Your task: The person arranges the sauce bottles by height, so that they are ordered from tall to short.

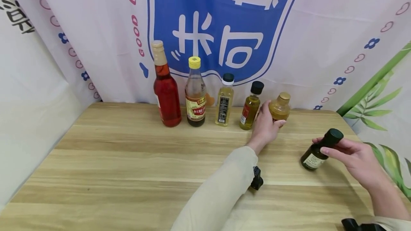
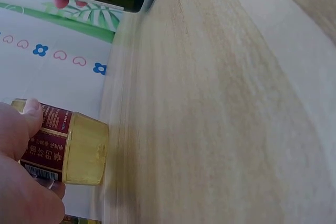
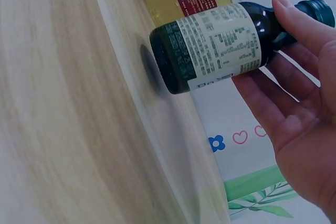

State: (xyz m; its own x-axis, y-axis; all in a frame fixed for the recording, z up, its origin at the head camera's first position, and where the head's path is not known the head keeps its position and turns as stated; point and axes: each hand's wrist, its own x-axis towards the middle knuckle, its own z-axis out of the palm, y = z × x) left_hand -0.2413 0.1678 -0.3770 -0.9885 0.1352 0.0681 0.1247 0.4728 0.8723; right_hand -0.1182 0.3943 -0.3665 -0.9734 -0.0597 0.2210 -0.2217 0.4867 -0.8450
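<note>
My left hand (image 1: 265, 126) grips a small bottle of yellow oil (image 1: 280, 108) with a gold cap, near the back edge of the table. Its dark red label (image 2: 47, 135) shows in the left wrist view, fingers and thumb around it. Farther right and nearer me, my right hand (image 1: 356, 156) holds a dark green glass bottle (image 1: 316, 156) by the neck between thumb and fingers. That bottle leans, its dark green cap toward the upper right. A pale printed label (image 3: 223, 40) faces the right wrist camera, and a shadow lies on the wood by its base.
Left of my left hand, a row stands along the back edge: a tall red bottle (image 1: 167, 99), a yellow-capped bottle of dark liquid (image 1: 196, 108), a square pale-oil bottle (image 1: 224, 104) and a black-capped oil bottle (image 1: 250, 111). Behind the wooden table (image 1: 128, 174) hangs a printed curtain (image 1: 115, 45).
</note>
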